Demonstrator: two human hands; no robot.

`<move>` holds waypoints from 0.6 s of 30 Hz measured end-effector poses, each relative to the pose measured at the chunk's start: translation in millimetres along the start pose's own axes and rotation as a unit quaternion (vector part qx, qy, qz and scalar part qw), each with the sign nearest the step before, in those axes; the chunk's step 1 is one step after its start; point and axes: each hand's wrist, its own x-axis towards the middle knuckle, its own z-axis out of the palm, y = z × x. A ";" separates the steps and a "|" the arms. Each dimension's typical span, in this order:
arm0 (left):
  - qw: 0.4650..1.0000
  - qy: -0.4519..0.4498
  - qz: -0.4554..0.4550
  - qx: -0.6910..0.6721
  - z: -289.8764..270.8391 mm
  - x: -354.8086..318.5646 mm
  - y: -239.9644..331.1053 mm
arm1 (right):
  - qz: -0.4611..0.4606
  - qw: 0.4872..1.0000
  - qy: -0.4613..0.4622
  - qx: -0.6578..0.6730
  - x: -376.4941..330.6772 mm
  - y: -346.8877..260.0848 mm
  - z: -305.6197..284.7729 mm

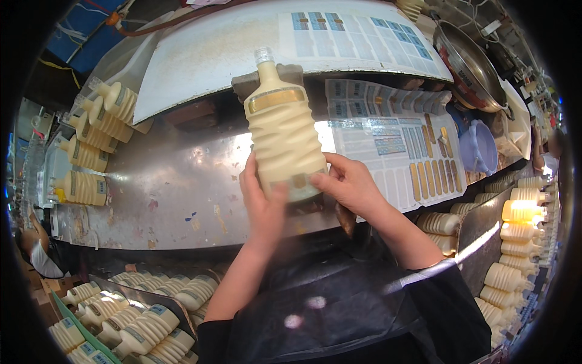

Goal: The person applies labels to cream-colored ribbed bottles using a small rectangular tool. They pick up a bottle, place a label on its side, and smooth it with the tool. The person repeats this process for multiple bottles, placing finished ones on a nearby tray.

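A cream-coloured bottle (285,136) with wavy ridged sides and a clear threaded neck lies before me, its neck pointing away. A gold label band runs round its shoulder, and a small label sits low on its body. Its upper part leans on a grey-brown padded rest (245,84). My left hand (264,200) is around the lower left side, its thumb blurred over the front. My right hand (348,185) holds the lower right side, thumb pressed beside the small label. Sheets of gold and blue labels (394,145) lie to the right.
Several similar bottles (91,151) lie stacked at the left end of the metal table (182,200). Crates of bottles (145,327) stand at lower left, with more bottles (509,273) at right. A lilac bucket (479,147) and a large pan (470,64) sit at far right.
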 end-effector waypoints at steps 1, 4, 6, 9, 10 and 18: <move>1.000 0.001 -0.001 -0.015 0.0 0.0 -1.3 | -0.002 1.000 0.005 -0.002 -0.2 -0.1 1.3; 1.000 -0.003 0.010 0.010 -2.6 0.7 -10.6 | -0.008 1.000 0.021 -0.018 0.0 0.3 3.4; 1.000 -0.002 0.019 0.024 -3.4 0.4 -15.3 | 0.005 0.999 0.019 -0.025 -0.8 -5.8 4.2; 1.000 -0.002 0.015 -0.016 -2.3 0.0 -13.9 | 0.010 0.999 0.019 -0.033 -0.1 -5.5 3.9; 0.999 -0.002 0.006 -0.042 -1.3 -0.3 -9.1 | 0.009 0.999 0.020 -0.035 0.2 -4.6 3.7; 0.919 0.022 -0.088 -0.383 -3.6 -0.3 21.1 | -0.057 0.992 -0.043 0.100 6.4 19.3 -7.6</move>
